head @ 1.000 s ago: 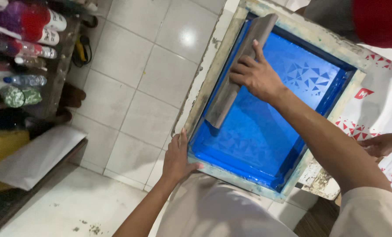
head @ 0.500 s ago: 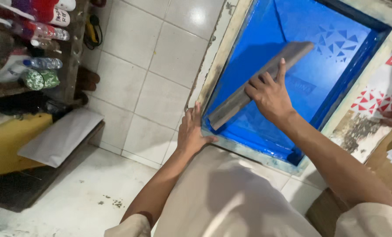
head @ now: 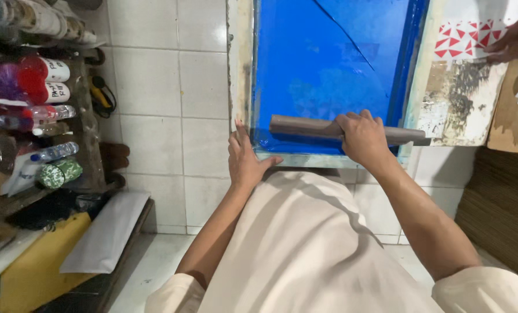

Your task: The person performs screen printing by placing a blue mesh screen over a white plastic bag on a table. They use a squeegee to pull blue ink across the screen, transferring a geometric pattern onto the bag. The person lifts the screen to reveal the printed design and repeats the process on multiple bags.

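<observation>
My right hand grips a long brown squeegee that lies across the near end of a blue printing screen. The screen sits in a pale wooden frame. My left hand presses flat on the near left corner of that frame, fingers spread. A thin dark line runs diagonally across the blue mesh.
Another person's hand rests on a sheet with red triangles at the top right. Brown cardboard lies beside it. A shelf with bottles and jars stands on the left over white floor tiles.
My right hand has drawn the squeegee down the screen to its near edge and turned it level. The view has swung so the frame now stands straight ahead.
</observation>
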